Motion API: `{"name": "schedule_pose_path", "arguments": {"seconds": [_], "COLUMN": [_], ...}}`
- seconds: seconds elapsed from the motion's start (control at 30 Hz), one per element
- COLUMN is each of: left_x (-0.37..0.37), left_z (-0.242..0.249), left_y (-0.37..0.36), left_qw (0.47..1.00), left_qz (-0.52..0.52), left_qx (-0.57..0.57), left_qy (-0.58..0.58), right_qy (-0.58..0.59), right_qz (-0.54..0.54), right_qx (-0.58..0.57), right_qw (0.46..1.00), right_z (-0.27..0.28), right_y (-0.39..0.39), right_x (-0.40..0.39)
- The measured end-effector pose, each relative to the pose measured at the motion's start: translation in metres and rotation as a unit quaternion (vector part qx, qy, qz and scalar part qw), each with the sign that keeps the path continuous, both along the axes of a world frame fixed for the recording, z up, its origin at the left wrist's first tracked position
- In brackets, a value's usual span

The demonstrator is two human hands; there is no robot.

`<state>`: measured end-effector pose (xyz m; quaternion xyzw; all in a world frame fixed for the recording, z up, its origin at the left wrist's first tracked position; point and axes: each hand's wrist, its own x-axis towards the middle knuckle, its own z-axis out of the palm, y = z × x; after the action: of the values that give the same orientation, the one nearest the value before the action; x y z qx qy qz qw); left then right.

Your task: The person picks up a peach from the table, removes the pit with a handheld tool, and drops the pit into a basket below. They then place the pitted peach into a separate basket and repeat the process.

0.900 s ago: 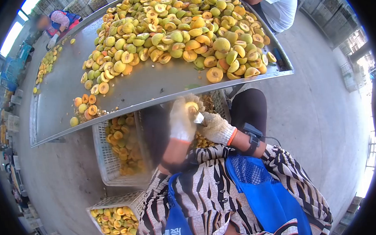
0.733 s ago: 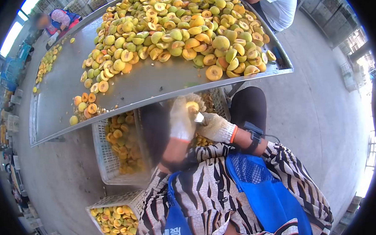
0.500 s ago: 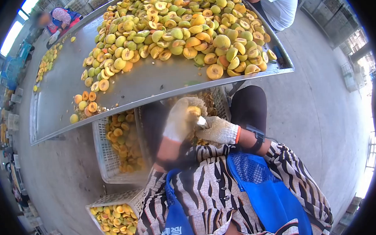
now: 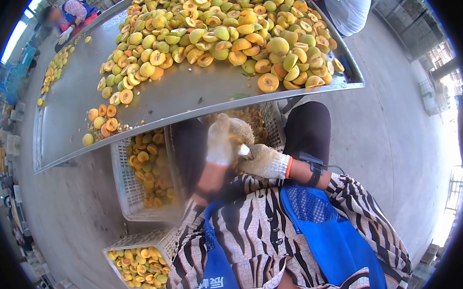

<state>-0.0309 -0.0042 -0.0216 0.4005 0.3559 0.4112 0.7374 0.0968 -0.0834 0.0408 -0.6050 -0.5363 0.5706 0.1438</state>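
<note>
I am wearing knitted work gloves of a pale cream colour, with an orange band at each cuff, on my left hand [image 4: 220,140] and my right hand [image 4: 263,161]. A black strap is going around my right wrist, with a small blue and black device and a thin cable. My blouse is showing a black and white zebra pattern. Over it I am wearing a blue apron with mesh parts and white characters. My trousers are black.
</note>
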Motion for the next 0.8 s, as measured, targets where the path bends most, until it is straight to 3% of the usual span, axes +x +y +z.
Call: {"name": "schedule_pose_path", "arguments": {"seconds": [0.13, 0.2, 0.27, 0.3, 0.33, 0.4, 0.47, 0.5, 0.57, 0.6, 0.67, 0.7, 0.73, 0.77, 0.8], "left_x": [-0.003, -0.002, 0.0, 0.003, 0.006, 0.02, 0.016, 0.015, 0.001, -0.01, -0.054, -0.08, -0.096, -0.116, -0.13], "left_z": [-0.014, -0.016, -0.037, -0.032, -0.026, -0.013, -0.019, -0.017, -0.002, 0.006, -0.001, -0.002, 0.011, 0.016, 0.028], "left_y": [0.003, 0.003, 0.008, 0.009, 0.01, 0.004, 0.005, 0.006, 0.011, 0.016, 0.026, 0.028, 0.029, 0.031, 0.033], "left_qw": [0.995, 0.993, 0.99, 0.975, 0.952, 0.803, 0.932, 0.96, 0.997, 0.997, 0.985, 0.958, 0.945, 0.896, 0.764], "left_qz": [-0.043, -0.047, -0.076, -0.112, -0.151, -0.257, -0.109, -0.031, 0.033, 0.063, 0.153, 0.209, 0.277, 0.296, 0.281], "left_qx": [-0.02, -0.025, 0.01, -0.001, -0.018, -0.106, -0.193, -0.23, -0.062, 0.026, 0.052, 0.124, 0.085, 0.143, 0.289], "left_qy": [-0.091, -0.109, -0.118, -0.194, -0.265, -0.526, -0.288, -0.157, -0.027, 0.04, 0.054, 0.149, 0.15, 0.298, 0.504], "right_qy": [0.259, 0.364, 0.464, 0.487, 0.509, 0.51, 0.522, 0.531, 0.555, 0.478, 0.306, 0.241, 0.258, 0.275, 0.293], "right_qz": [0.025, -0.01, -0.094, -0.093, -0.092, -0.03, -0.016, -0.023, -0.058, -0.052, -0.045, -0.102, -0.107, -0.112, -0.114], "right_qx": [-0.085, -0.217, -0.278, -0.289, -0.3, -0.292, -0.288, -0.286, -0.34, -0.295, -0.194, -0.156, -0.158, -0.159, -0.162], "right_qw": [0.962, 0.906, 0.836, 0.819, 0.802, 0.809, 0.803, 0.797, 0.757, 0.826, 0.931, 0.952, 0.947, 0.942, 0.935], "right_z": [-0.033, -0.034, -0.081, -0.088, -0.094, -0.096, -0.089, -0.082, -0.1, -0.083, -0.03, -0.029, -0.026, -0.021, -0.016], "right_y": [-0.006, -0.002, -0.006, -0.008, -0.01, -0.013, -0.013, -0.014, -0.01, -0.006, -0.001, 0.0, -0.001, -0.001, -0.001], "right_x": [0.016, 0.025, 0.028, 0.027, 0.027, 0.03, 0.033, 0.036, 0.049, 0.05, 0.049, 0.044, 0.046, 0.049, 0.05]}}
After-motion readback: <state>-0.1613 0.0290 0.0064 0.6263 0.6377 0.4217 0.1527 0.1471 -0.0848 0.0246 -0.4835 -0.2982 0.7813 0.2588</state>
